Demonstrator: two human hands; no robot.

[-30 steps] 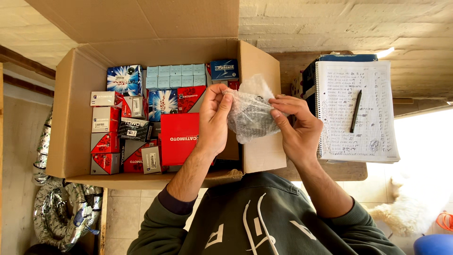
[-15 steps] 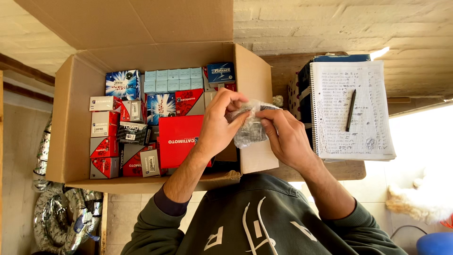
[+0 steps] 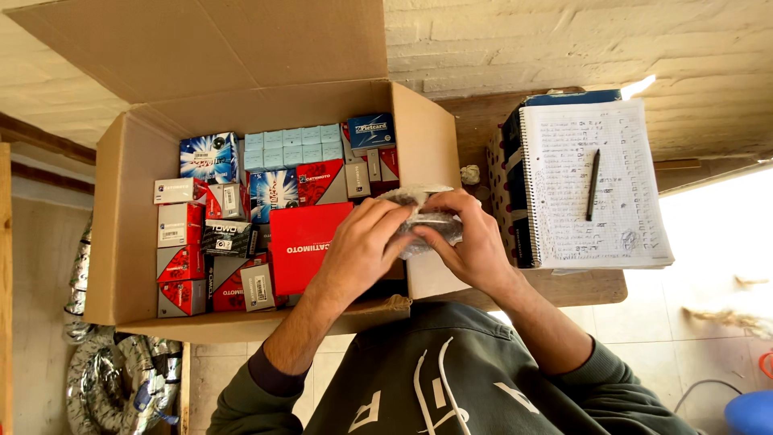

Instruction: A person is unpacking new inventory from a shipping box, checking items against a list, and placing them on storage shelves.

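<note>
Head view: the crumpled clear plastic bag [image 3: 425,221] lies crosswise above the cardboard box's [image 3: 129,242] right wall, clamped between left hand [image 3: 362,246] and right hand [image 3: 471,242] fingers, equally near both.

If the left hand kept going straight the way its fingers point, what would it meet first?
The left hand points toward the clear plastic bag, which it already grips together with the right hand. Past that, probably the right hand's fingers, though depth is unclear from above.
</note>
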